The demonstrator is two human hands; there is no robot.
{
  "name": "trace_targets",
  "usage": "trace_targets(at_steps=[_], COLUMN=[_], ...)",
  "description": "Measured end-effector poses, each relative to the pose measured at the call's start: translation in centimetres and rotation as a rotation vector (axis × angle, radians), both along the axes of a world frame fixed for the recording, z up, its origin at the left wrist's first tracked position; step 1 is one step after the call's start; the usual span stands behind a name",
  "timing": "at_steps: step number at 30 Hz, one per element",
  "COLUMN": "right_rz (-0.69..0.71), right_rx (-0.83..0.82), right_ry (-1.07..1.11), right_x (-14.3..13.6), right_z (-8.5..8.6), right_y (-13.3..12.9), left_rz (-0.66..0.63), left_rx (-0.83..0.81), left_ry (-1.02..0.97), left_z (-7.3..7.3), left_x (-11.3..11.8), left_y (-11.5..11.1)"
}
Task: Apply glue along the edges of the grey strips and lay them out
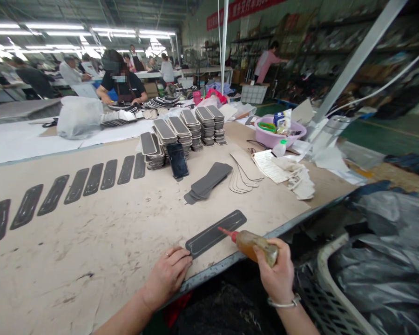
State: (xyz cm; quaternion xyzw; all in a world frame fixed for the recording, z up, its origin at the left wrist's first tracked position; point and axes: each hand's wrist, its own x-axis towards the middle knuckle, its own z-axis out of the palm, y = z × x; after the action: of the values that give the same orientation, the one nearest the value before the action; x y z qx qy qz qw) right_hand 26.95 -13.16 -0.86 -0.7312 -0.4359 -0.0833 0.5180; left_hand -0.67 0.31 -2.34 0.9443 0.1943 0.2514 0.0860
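A dark grey rounded panel (212,236) lies aslant near the table's front edge, with a shiny glue line along its border. My left hand (171,274) has its fingers bent close together, holding the panel's near left end against the table. In my right hand (277,272) is a squeeze glue bottle (253,246) with amber contents, tilted so its red nozzle (226,231) points left over the panel's middle. Whether the tip touches the panel I cannot tell. To the left, a row of similar panels (77,186) carries shiny glue lines.
Stacked panels (165,130), a phone (177,160), loose grey pieces (209,181) and pale pieces (242,174) lie beyond. A purple basin (277,137) and paper (270,166) are at right. A crate (331,279) stands beside the table. A co-worker (122,81) works opposite.
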Motion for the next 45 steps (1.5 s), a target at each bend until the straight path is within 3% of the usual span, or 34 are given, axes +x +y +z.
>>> trace_targets(at_steps=[3, 6, 18, 24, 29, 37, 41, 45], right_rz=[0.201, 0.277, -0.185, -0.207, -0.220, -0.269, -0.250, -0.144], right_rx=[-0.010, -0.018, 0.011, 0.013, 0.020, 0.010, 0.011, -0.013], right_ry=[0.068, 0.069, 0.006, 0.060, 0.076, 0.100, 0.133, 0.200], right_x=[-3.0, -3.9, 4.7, 6.3, 6.7, 6.3, 4.9, 2.3], right_z=[-0.3, -0.6, 0.4, 0.0, -0.5, -0.2, -0.1, -0.1], right_y=[0.3, 0.7, 0.2, 1.5, 2.0, -0.4, -1.0, -1.2], left_rz=[-0.010, -0.019, -0.054, -0.079, -0.090, -0.090, -0.081, -0.073], left_rx=[-0.001, -0.020, -0.054, -0.025, 0.016, 0.095, 0.154, 0.158], left_ry=[0.001, 0.011, -0.031, -0.022, -0.030, -0.006, -0.016, -0.005], left_z=[0.2, 0.3, -0.1, 0.5, 0.8, 0.7, 0.4, 0.0], left_x=[0.1, 0.1, 0.7, 0.8, 1.1, 1.4, 1.5, 1.5], left_y=[0.0, 0.0, 0.7, 0.9, 0.9, 0.9, 0.8, 0.8])
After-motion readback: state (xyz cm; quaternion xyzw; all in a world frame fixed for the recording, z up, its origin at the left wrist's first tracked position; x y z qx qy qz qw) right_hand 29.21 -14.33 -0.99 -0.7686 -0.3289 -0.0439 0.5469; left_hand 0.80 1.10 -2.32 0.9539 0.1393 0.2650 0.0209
